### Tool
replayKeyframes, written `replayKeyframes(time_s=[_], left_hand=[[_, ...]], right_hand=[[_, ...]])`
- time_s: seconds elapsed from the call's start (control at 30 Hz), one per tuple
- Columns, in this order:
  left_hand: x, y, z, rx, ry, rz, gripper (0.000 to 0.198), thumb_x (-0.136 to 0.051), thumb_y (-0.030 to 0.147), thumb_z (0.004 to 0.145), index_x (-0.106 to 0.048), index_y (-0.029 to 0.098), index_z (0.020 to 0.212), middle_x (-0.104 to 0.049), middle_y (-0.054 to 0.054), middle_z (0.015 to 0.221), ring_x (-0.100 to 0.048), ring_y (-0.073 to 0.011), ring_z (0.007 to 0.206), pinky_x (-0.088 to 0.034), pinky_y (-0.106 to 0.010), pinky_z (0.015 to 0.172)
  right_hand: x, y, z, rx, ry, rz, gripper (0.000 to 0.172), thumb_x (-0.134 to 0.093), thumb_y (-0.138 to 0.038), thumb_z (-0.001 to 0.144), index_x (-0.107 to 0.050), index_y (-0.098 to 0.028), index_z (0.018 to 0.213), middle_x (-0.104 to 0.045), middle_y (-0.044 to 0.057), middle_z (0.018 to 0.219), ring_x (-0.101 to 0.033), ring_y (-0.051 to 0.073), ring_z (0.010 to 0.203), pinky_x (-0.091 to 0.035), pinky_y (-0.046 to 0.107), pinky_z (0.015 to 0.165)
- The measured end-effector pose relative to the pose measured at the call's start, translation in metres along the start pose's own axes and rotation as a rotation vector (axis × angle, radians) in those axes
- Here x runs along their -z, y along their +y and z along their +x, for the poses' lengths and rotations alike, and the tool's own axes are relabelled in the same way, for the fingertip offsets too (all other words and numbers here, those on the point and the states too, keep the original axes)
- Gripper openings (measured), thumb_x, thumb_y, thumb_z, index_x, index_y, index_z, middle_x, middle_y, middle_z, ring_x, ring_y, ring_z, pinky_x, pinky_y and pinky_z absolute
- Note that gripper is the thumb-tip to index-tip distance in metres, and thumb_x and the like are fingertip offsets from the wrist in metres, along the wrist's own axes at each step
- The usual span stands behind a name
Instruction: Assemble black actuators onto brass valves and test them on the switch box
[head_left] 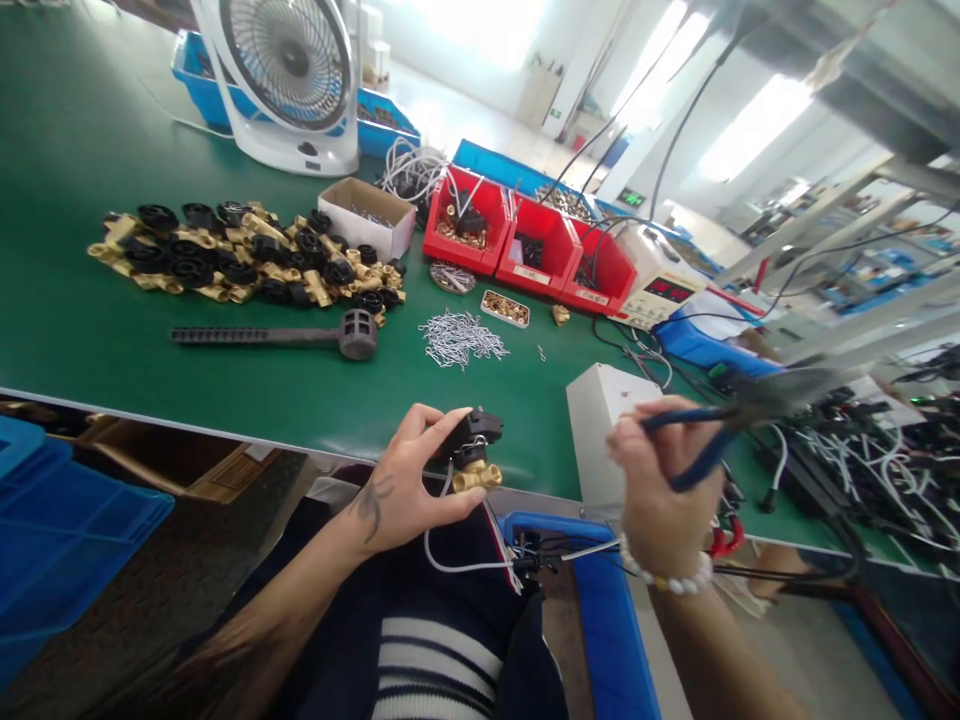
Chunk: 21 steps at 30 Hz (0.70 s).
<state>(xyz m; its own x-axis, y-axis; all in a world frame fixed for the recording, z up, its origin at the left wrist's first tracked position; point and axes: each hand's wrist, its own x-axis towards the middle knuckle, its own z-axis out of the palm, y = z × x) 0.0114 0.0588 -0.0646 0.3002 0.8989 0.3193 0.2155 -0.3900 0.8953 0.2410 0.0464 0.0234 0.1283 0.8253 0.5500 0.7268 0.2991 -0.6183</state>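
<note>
Near the bench's front edge my left hand (420, 470) is closed around a brass valve with a black actuator head (477, 450). A wire clip shows around its neck, and a white cable runs down from it. My right hand (667, 470), a beaded bracelet at its wrist, grips blue-handled pliers (705, 440) over the grey box. The pliers' jaws are smeared by motion and point to the right. Beyond my left hand lies a heap of bent wire clips (461, 338), with one loose clip (541, 352) to its right.
A grey mallet (277, 337) and a pile of brass valve bodies with black caps (247, 255) lie left. Red bins (536, 250), a white fan (300, 150) and a power supply (656, 280) stand behind. The grey box (600, 410) is beside my right hand; tangled cables (862, 460) lie right.
</note>
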Motion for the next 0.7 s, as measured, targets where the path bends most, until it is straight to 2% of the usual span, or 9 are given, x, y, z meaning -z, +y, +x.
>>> replayKeyframes(time_s=[0.1,0.13,0.17,0.3,0.33,0.47,0.5,0.63,0.7], left_hand=[[0.0008,0.0001,0.0006,-0.006,-0.018,0.014,0.068,-0.073,0.032,0.076,-0.048,0.025,0.139,-0.047,-0.005,0.111,-0.054,-0.0214,0.103,-0.056,-0.042,0.094],[0.0009,-0.0002,0.0008,-0.004,-0.023,0.012,0.068,-0.073,0.032,0.076,-0.048,0.026,0.139,-0.047,-0.005,0.111,-0.054,-0.0212,0.103,-0.056,-0.041,0.094],[0.0008,-0.0008,0.0009,-0.002,-0.024,0.009,0.068,-0.073,0.031,0.076,-0.048,0.026,0.139,-0.047,-0.005,0.111,-0.054,-0.0211,0.103,-0.056,-0.04,0.093],[-0.0011,-0.0034,0.0011,-0.008,-0.006,0.001,0.068,-0.073,0.033,0.076,-0.048,0.024,0.139,-0.047,-0.006,0.112,-0.053,-0.0213,0.104,-0.057,-0.039,0.092],[-0.0015,-0.0037,0.001,-0.013,-0.007,0.002,0.068,-0.073,0.033,0.076,-0.048,0.024,0.139,-0.047,-0.006,0.112,-0.053,-0.0214,0.104,-0.057,-0.04,0.092],[-0.0015,-0.0023,0.0003,-0.022,-0.008,0.009,0.069,-0.074,0.032,0.076,-0.048,0.024,0.139,-0.047,-0.005,0.111,-0.053,-0.0214,0.103,-0.056,-0.041,0.094],[-0.0013,-0.0018,0.0001,-0.02,-0.008,0.009,0.068,-0.073,0.032,0.076,-0.048,0.024,0.139,-0.047,-0.005,0.111,-0.053,-0.0214,0.103,-0.056,-0.042,0.094],[-0.0007,-0.001,-0.0003,-0.022,-0.01,0.008,0.068,-0.073,0.032,0.077,-0.048,0.024,0.139,-0.047,-0.005,0.111,-0.053,-0.0213,0.104,-0.055,-0.042,0.096],[-0.0007,-0.0015,-0.0001,-0.029,-0.009,0.011,0.069,-0.073,0.032,0.076,-0.048,0.023,0.139,-0.047,-0.005,0.111,-0.053,-0.0213,0.103,-0.055,-0.042,0.096]], right_hand=[[-0.0024,-0.0002,-0.0009,0.085,-0.512,-0.161,0.01,-0.056,-0.019,0.083,-0.061,-0.021,0.091,-0.06,0.001,0.073,-0.056,0.015,0.06,-0.045,0.028,0.056],[-0.0009,-0.0004,0.0009,0.104,-0.58,-0.196,0.01,-0.056,-0.018,0.082,-0.062,-0.021,0.09,-0.062,0.002,0.074,-0.057,0.016,0.062,-0.046,0.028,0.057],[0.0012,-0.0006,0.0031,0.104,-0.532,-0.2,0.01,-0.057,-0.018,0.083,-0.063,-0.021,0.091,-0.063,0.002,0.078,-0.059,0.016,0.065,-0.047,0.028,0.059],[0.0032,-0.0004,0.0061,0.053,0.142,-0.014,0.011,-0.056,-0.023,0.089,-0.056,-0.022,0.099,-0.061,0.002,0.086,-0.058,0.014,0.067,-0.047,0.027,0.061],[0.0014,-0.0004,0.0048,0.063,0.134,-0.008,0.009,-0.056,-0.023,0.089,-0.056,-0.022,0.098,-0.06,0.001,0.083,-0.057,0.013,0.064,-0.046,0.026,0.058],[-0.0026,-0.001,0.0016,0.177,-0.53,-0.206,0.008,-0.054,-0.021,0.086,-0.061,-0.02,0.089,-0.06,0.001,0.072,-0.055,0.014,0.057,-0.044,0.026,0.054],[-0.0016,-0.001,0.0022,0.181,-0.552,-0.227,0.01,-0.054,-0.021,0.086,-0.063,-0.02,0.09,-0.062,0.002,0.074,-0.057,0.015,0.06,-0.046,0.027,0.056],[0.0012,0.0014,0.004,0.069,0.07,-0.09,0.012,-0.056,-0.025,0.089,-0.059,-0.02,0.1,-0.063,0.004,0.088,-0.061,0.016,0.073,-0.05,0.029,0.065],[-0.0006,0.0022,0.003,0.066,0.005,-0.091,0.01,-0.056,-0.025,0.088,-0.058,-0.021,0.097,-0.061,0.003,0.083,-0.06,0.016,0.068,-0.049,0.028,0.061]])
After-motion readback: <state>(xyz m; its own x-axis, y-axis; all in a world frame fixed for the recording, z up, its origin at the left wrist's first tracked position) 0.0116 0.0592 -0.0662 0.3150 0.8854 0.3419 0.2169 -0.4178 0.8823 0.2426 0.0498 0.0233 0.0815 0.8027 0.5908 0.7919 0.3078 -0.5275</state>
